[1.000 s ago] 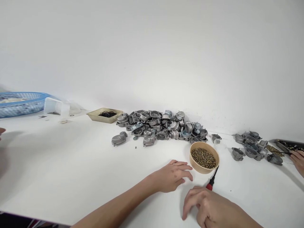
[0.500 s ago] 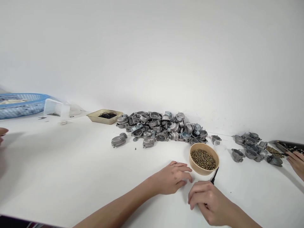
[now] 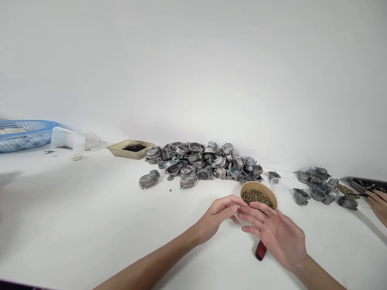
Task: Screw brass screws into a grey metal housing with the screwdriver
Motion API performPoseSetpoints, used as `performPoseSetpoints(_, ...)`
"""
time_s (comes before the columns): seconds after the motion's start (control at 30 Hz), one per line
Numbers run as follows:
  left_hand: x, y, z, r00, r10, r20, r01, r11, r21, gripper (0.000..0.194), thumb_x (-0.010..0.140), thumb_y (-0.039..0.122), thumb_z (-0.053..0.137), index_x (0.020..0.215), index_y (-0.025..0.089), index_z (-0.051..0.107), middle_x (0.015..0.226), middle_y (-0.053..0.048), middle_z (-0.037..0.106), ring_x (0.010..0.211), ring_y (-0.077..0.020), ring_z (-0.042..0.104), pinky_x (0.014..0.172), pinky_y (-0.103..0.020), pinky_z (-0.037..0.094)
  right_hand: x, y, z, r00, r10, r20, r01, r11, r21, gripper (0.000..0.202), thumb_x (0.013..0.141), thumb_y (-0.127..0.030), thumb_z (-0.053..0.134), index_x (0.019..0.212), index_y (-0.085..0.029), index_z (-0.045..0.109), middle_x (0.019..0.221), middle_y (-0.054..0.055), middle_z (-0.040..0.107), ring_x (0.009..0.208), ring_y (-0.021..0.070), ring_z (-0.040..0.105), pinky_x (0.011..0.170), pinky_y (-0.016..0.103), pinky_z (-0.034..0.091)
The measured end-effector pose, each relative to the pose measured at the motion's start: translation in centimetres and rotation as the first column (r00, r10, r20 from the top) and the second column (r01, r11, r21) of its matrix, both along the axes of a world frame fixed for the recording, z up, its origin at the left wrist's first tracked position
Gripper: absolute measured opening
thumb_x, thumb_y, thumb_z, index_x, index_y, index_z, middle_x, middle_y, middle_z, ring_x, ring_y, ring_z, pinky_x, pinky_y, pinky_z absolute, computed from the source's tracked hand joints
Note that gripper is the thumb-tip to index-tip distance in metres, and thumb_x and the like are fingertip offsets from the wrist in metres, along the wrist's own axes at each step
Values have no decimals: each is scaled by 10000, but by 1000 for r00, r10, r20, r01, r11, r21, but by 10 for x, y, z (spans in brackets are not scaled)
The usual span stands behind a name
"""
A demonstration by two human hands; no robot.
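My left hand (image 3: 219,217) is at the near left side of a tan bowl (image 3: 274,197), its fingers loosely stretched and holding nothing. Meeting its fingertips is my right hand (image 3: 282,237), palm showing and fingers spread, with nothing in it. Small brass-coloured screws (image 3: 254,196) fill the bowl, partly hidden behind my fingers. Under my right hand a red handle with a black end (image 3: 261,250), apparently a screwdriver's, lies on the white table; the rest of it is covered.
Grey metal housings (image 3: 196,161) are heaped along the wall, with a smaller group (image 3: 319,187) farther right. A shallow tray (image 3: 121,151) holds black rings. Left stand a white container (image 3: 68,139) and a blue basket (image 3: 33,139). Another person's hand (image 3: 377,203) works at the right edge.
My right hand has opened from a curled shape and turned palm up towards my left hand. The red handle now shows beneath it. A hand at the left edge has gone from view.
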State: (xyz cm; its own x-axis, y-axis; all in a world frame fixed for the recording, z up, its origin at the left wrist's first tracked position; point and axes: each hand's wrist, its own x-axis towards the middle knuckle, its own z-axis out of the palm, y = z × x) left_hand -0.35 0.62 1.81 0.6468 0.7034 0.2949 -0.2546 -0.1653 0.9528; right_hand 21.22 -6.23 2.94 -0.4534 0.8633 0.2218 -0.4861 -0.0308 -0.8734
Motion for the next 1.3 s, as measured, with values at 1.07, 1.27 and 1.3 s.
performPoseSetpoints(1.07, 9, -17, -17, 938, 258, -231, 31, 602, 798, 343, 936, 147, 502, 1129, 300, 741, 1098, -43, 705, 919, -169, 658, 706, -250, 537, -1, 1, -6, 963, 143, -227, -177, 974, -140, 681, 1027, -702, 328, 1542, -272, 440, 1625, 107, 338, 1478, 316, 353, 1221, 504, 228)
performPoseSetpoints(1.27, 10, -17, -18, 959, 255, -126, -39, 557, 830, 375, 907, 80, 519, 1146, 283, 725, 1141, -21, 713, 928, -143, 683, 683, -217, 530, -3, -2, -6, 950, 92, -298, -163, 961, -223, 697, 1024, -710, 378, 1527, -237, 476, 1614, 128, 356, 1458, 316, 382, 1165, 444, 312)
performPoseSetpoints(1.3, 10, -17, -18, 961, 253, -112, -50, 557, 829, 377, 905, 76, 522, 1147, 280, 726, 1147, -20, 716, 926, -141, 689, 682, -216, 530, -3, -2, -5, 948, 96, -304, -168, 962, -217, 701, 1025, -708, 381, 1527, -230, 477, 1613, 132, 356, 1460, 315, 379, 1159, 437, 321)
